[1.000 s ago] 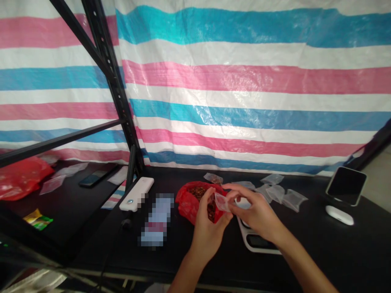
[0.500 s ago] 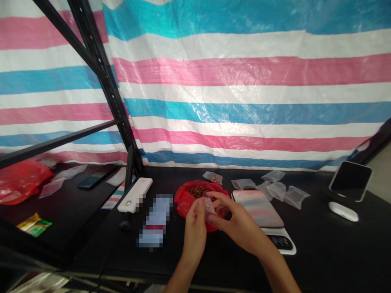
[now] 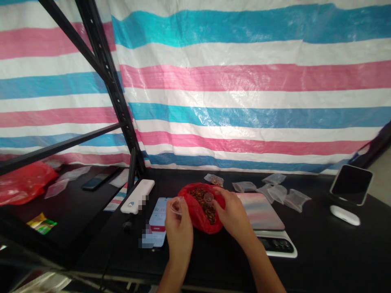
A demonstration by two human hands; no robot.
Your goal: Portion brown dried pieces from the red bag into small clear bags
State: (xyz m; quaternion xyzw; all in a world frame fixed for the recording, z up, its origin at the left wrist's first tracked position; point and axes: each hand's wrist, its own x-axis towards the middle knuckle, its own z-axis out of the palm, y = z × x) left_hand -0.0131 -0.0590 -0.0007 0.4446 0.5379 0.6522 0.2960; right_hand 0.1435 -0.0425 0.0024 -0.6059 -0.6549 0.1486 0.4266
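Observation:
A red plastic bag (image 3: 191,207) lies spread on the black table, its mouth rolled back around small reddish-brown dried pieces (image 3: 200,195). Beside its left edge, my left hand (image 3: 179,228) is closed on a small clear plastic bag (image 3: 176,204), whose mouth is held up and spread. My right hand (image 3: 234,213) reaches over the red bag's right side, thumb and fingers pinching a small clear plastic cup (image 3: 209,197) just at the brown pieces. Whether anything is in the cup is too small to tell.
Right of the red bag sits a white kitchen scale (image 3: 262,213). Several clear bags (image 3: 277,192) lie behind it, and a filled clear bag (image 3: 214,180) lies at the back. A lit phone (image 3: 157,215) and white power bank (image 3: 139,196) are left; a black metal post (image 3: 119,101) rises behind.
My hands, together over the red bag before, have come apart. The left has shifted left with the clear bag, and the right now has the small cup down at the brown pieces.

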